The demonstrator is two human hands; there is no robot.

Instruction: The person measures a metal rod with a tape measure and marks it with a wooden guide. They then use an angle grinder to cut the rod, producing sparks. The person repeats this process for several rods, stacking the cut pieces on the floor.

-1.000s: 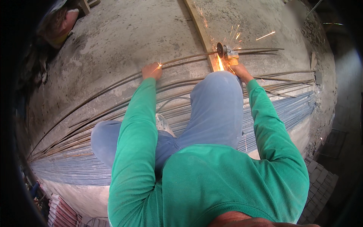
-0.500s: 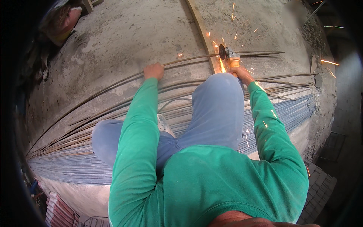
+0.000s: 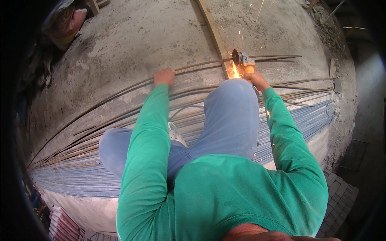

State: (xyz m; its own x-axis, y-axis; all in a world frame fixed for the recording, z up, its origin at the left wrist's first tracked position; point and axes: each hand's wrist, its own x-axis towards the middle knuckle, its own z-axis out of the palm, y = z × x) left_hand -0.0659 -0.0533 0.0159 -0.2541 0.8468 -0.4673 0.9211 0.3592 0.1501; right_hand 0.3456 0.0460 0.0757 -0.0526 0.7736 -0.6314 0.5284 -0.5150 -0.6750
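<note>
My right hand (image 3: 256, 79) is closed round the orange body of an angle grinder (image 3: 248, 66). Its dark cutting disc (image 3: 236, 56) meets a long steel rebar (image 3: 201, 64), and bright sparks (image 3: 234, 71) pour down toward my knee while a few fly away from me. Left of the disc, my left hand (image 3: 164, 76) is wrapped round the same rebar. Under the bar, close to the cut, lies a wooden beam (image 3: 215, 36). The rebar stretches on past the disc to the right and bends away to the far left.
Many more bars (image 3: 76, 176) lie in a wide bundle beneath and beside my legs, some rusty, some grey-blue. Sacks (image 3: 72, 26) sit at the far left. Stacked grey blocks (image 3: 337, 197) stand at the lower right, reddish stacked pieces (image 3: 64, 225) at the lower left.
Both hands stay almost in place. The spark stream by the disc looks wider and brighter now, and fewer sparks show over my right sleeve.
</note>
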